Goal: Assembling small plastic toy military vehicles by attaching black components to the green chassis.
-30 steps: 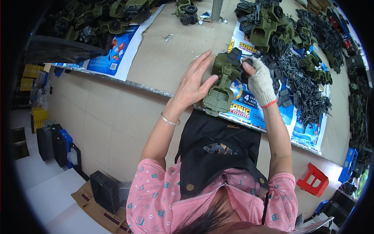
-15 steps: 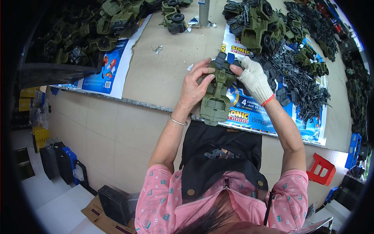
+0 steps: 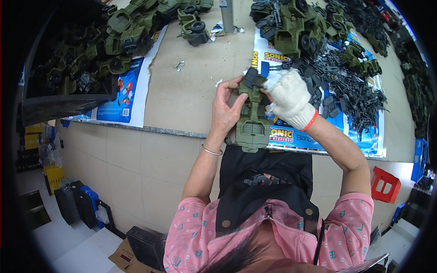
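Observation:
An olive-green toy vehicle point(image 3: 252, 133) lies at the table's front edge, its ridged bed end toward me. Along its left side my bare left hand point(image 3: 228, 105) is closed, thumb and fingers gripping the body. A dark grey piece point(image 3: 250, 76) is at the vehicle's far end, next to those fingertips. My right hand point(image 3: 290, 98), in a white knitted fingerless glove with a red cuff, is curled over the vehicle's right side. Its fingers bend downward, and whatever they hold is hidden under the glove.
A black bin point(image 3: 68, 107) at left holds many green toy vehicles. More vehicles point(image 3: 291, 34) are heaped at the back right, beside loose small black parts point(image 3: 353, 93). Printed blue sheets point(image 3: 314, 139) cover parts of the table. A metal post point(image 3: 227, 18) rises at the back.
My right hand has turned over and curled, its glove back now upward beside the vehicle. My left hand still grips the vehicle. The whole view has shifted slightly.

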A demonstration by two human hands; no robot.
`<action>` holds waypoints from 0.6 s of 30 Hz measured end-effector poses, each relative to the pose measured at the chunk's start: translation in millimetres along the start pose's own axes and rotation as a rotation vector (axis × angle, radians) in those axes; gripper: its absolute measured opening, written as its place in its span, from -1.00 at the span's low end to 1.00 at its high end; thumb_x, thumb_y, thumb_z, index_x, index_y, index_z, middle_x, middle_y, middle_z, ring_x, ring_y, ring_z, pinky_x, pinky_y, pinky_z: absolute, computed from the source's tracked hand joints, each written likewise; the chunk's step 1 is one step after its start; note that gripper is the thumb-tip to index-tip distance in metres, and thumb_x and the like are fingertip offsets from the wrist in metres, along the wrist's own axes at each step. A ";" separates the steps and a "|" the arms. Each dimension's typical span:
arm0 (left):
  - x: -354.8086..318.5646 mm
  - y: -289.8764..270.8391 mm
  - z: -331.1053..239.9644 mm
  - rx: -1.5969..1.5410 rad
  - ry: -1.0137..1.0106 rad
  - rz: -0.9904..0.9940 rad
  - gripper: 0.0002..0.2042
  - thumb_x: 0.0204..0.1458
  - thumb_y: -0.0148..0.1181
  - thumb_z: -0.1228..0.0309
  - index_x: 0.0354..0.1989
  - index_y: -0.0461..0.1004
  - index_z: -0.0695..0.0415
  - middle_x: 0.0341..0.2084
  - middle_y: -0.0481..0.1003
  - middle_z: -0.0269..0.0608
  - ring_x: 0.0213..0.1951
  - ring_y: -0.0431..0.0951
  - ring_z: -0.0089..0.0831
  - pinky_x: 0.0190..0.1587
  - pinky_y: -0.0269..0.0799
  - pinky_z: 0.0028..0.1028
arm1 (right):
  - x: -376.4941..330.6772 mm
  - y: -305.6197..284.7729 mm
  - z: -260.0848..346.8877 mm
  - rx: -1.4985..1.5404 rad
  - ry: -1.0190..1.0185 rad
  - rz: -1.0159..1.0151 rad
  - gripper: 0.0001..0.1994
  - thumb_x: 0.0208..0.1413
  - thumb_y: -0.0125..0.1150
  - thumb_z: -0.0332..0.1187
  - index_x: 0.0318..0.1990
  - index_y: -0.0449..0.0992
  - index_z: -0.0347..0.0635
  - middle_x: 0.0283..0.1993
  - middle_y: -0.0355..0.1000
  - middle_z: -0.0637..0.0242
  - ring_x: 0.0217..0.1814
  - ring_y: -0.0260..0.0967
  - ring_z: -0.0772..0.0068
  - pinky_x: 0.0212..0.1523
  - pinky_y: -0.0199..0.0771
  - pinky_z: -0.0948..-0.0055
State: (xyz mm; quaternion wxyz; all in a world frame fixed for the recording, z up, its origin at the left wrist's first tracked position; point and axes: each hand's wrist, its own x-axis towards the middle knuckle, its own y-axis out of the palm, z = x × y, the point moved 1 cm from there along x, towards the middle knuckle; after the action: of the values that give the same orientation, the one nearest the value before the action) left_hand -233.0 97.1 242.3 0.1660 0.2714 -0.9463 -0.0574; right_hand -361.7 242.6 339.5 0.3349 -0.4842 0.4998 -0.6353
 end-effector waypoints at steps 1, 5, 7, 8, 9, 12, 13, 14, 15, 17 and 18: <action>-0.8 1.1 -0.4 0.013 -0.002 -0.024 -0.66 0.17 0.22 0.66 0.07 0.30 0.23 0.25 0.42 0.05 0.28 0.42 -0.27 0.36 0.29 -0.29 | -3.3 -0.3 0.2 0.042 -0.121 -0.130 -0.65 -0.28 0.51 -0.30 -0.26 0.56 -0.08 -0.27 0.53 0.20 -0.20 0.48 0.05 -0.18 0.41 0.09; -5.4 -3.9 9.0 0.203 0.083 -0.107 -0.51 0.14 0.22 0.61 0.25 0.25 0.23 0.19 0.44 0.07 0.21 0.46 -0.20 0.31 0.33 -0.26 | 11.5 -8.0 3.5 0.111 -0.014 0.105 -0.74 -0.13 0.46 -0.25 -0.30 0.56 -0.11 -0.30 0.51 0.12 -0.18 0.48 -0.03 -0.17 0.45 0.04; -0.1 -8.8 -8.3 0.388 0.121 0.027 -0.44 0.13 0.20 0.60 0.33 0.20 0.23 0.14 0.43 0.08 0.17 0.46 -0.14 0.28 0.34 -0.24 | 11.9 3.9 -6.0 0.273 0.028 -0.037 -0.80 0.07 0.34 -0.24 -0.30 0.61 -0.17 -0.34 0.52 0.03 -0.19 0.50 -0.13 -0.10 0.49 -0.01; 5.0 -9.1 -16.6 0.597 0.166 0.120 -0.36 0.12 0.19 0.60 0.40 0.15 0.23 0.10 0.43 0.09 0.13 0.47 -0.09 0.26 0.36 -0.22 | 10.5 6.7 -8.3 0.296 0.002 -0.088 -0.81 0.08 0.34 -0.24 -0.30 0.62 -0.18 -0.34 0.53 0.03 -0.19 0.51 -0.14 -0.09 0.50 -0.02; 9.4 -9.7 -27.0 0.596 0.166 0.129 -0.36 0.12 0.19 0.60 0.40 0.15 0.23 0.10 0.43 0.09 0.13 0.47 -0.09 0.26 0.36 -0.22 | 12.8 -2.3 -2.4 0.239 -0.008 -0.028 -0.81 0.09 0.33 -0.25 -0.27 0.62 -0.18 -0.32 0.54 0.03 -0.19 0.51 -0.14 -0.08 0.51 -0.01; 18.8 -7.1 -47.0 0.740 0.157 0.278 -0.27 0.10 0.17 0.59 0.49 0.07 0.22 0.04 0.39 0.10 0.08 0.46 -0.02 0.23 0.38 -0.21 | 6.7 -1.5 -17.0 0.490 0.153 0.010 -0.73 0.12 0.34 -0.25 -0.09 0.63 -0.18 -0.24 0.57 0.03 -0.13 0.53 -0.11 -0.04 0.51 0.02; 20.2 -7.4 -47.9 0.794 0.170 0.311 -0.27 0.10 0.17 0.59 0.49 0.06 0.22 0.05 0.38 0.09 0.09 0.45 -0.02 0.22 0.38 -0.22 | 6.2 2.7 -21.4 0.574 0.241 0.073 -0.70 0.14 0.33 -0.23 -0.04 0.62 -0.18 -0.21 0.58 0.02 -0.10 0.54 -0.11 -0.03 0.51 0.04; 21.8 -6.0 -49.1 0.851 0.183 0.343 -0.27 0.10 0.17 0.59 0.49 0.06 0.22 0.06 0.38 0.09 0.09 0.45 -0.02 0.21 0.38 -0.23 | 8.1 2.7 -23.0 0.659 0.329 0.136 -0.67 0.16 0.31 -0.20 0.00 0.61 -0.18 -0.17 0.58 0.00 -0.06 0.54 -0.10 -0.02 0.51 0.06; 21.1 -4.2 -51.1 0.859 0.193 0.336 -0.27 0.10 0.17 0.59 0.49 0.06 0.22 0.06 0.38 0.09 0.09 0.45 -0.02 0.21 0.38 -0.23 | 8.7 7.0 -22.9 0.614 0.296 0.140 -0.64 0.18 0.28 -0.17 0.04 0.60 -0.18 -0.13 0.58 -0.01 -0.03 0.53 -0.09 0.00 0.51 0.08; 15.2 -4.3 -55.1 0.781 0.165 0.304 -0.28 0.09 0.19 0.55 0.48 0.11 0.22 0.09 0.37 0.08 0.10 0.44 0.00 0.27 0.33 -0.20 | 7.1 6.3 -22.7 0.681 0.317 0.166 -0.58 0.22 0.22 -0.09 0.10 0.58 -0.18 0.00 0.56 -0.03 0.07 0.51 -0.08 0.06 0.50 0.14; 15.6 -7.0 -56.5 0.788 0.164 0.292 -0.28 0.09 0.19 0.55 0.48 0.11 0.22 0.09 0.37 0.08 0.10 0.44 0.00 0.27 0.33 -0.20 | 6.2 7.5 -23.1 0.684 0.304 0.167 -0.58 0.22 0.22 -0.09 0.10 0.58 -0.18 0.00 0.56 -0.03 0.07 0.51 -0.08 0.06 0.50 0.14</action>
State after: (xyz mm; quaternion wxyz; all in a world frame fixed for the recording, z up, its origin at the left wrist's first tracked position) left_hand -222.5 81.8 298.4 0.1308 0.1810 -0.9079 0.3546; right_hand -386.0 242.1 333.3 0.4500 -0.2024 0.3407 -0.8003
